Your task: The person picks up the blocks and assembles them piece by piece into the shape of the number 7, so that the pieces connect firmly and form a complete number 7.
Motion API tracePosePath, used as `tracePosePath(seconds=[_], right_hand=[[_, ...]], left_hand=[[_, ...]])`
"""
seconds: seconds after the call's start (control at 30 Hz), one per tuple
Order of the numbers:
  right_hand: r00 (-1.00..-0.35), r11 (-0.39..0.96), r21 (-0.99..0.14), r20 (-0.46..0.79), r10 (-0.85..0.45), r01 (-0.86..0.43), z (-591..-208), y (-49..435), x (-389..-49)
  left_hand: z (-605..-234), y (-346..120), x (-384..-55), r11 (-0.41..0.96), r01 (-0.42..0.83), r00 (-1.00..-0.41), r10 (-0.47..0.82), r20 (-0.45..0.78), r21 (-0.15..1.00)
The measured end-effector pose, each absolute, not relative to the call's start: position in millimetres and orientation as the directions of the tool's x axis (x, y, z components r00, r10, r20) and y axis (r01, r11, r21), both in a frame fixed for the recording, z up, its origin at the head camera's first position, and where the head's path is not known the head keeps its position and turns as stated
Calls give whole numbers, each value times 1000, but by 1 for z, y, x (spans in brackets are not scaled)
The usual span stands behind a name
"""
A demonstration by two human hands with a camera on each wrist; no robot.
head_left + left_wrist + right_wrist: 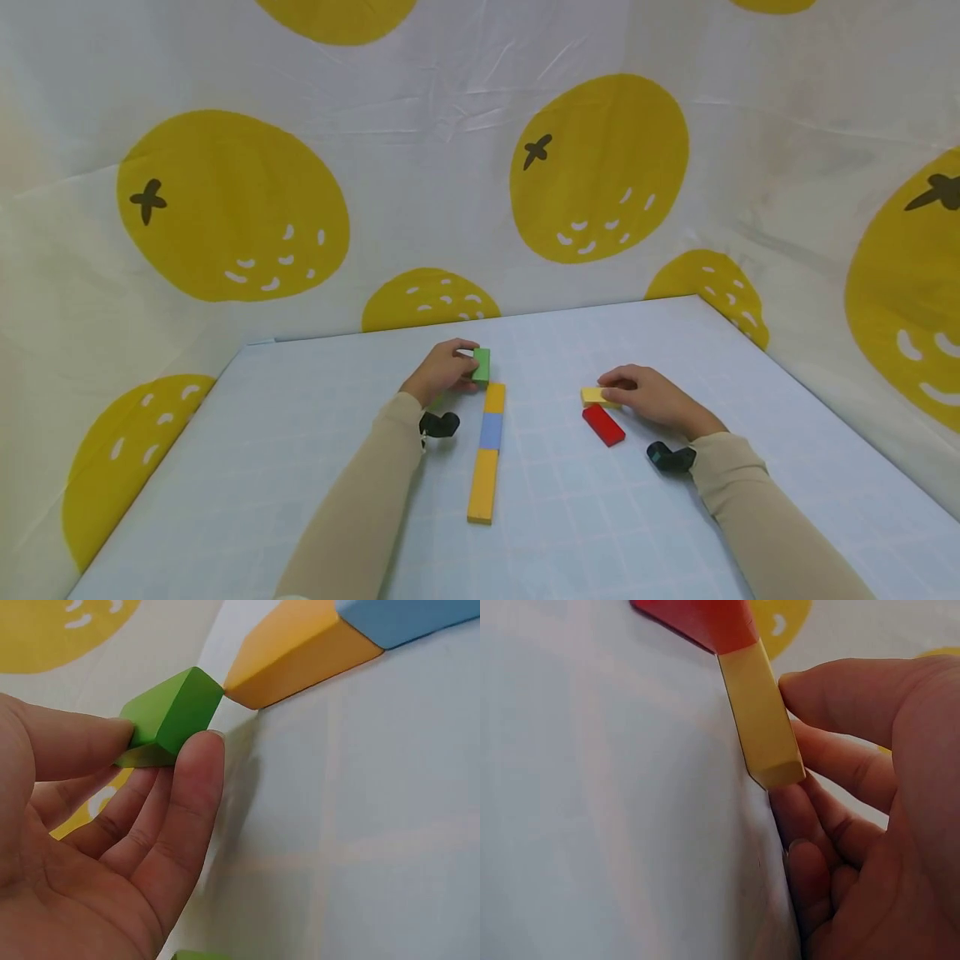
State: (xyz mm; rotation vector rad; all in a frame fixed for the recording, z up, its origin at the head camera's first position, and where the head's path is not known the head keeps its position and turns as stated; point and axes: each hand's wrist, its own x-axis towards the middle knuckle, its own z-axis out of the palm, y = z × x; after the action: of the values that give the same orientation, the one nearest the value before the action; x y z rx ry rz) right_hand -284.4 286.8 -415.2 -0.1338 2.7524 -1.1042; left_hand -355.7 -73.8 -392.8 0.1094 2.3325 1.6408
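A green block [482, 365] is pinched between the thumb and fingers of my left hand [442, 371], at the far end of a row of blocks. That row has an orange block [495, 397], a blue block [491, 431] and another orange stretch [483, 487] end to end. In the left wrist view, the held green block [176, 712] tilts beside the orange end. My right hand [656, 396] grips a pale yellow block [592, 397] lying on the table, thumb on one side and fingers curled round it. One end of the yellow block meets a red block [712, 619].
A second green block [199, 955] lies on the table under my left hand, mostly hidden. The table [300, 450] has a pale checked cover. Behind it hangs a white curtain [427, 167] with large yellow fruit prints. Each wrist carries a small black camera.
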Motion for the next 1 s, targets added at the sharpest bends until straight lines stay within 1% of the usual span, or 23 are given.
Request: tracePosePath(seconds=[0.33, 0.7, 1.0], right_hand=[[-979, 722, -692, -137, -152, -15, -414, 286, -284], [-978, 718, -696, -142, -153, -11, -412, 286, -283], [-978, 722, -692, -130, -162, -27, -415, 284, -285]], left_hand=[[-389, -65, -361, 363, -116, -961, 194, -197, 925], [-390, -52, -366, 482, -99, -972, 140, -188, 870], [-393, -52, -367, 500, -139, -973, 90, -210, 855]])
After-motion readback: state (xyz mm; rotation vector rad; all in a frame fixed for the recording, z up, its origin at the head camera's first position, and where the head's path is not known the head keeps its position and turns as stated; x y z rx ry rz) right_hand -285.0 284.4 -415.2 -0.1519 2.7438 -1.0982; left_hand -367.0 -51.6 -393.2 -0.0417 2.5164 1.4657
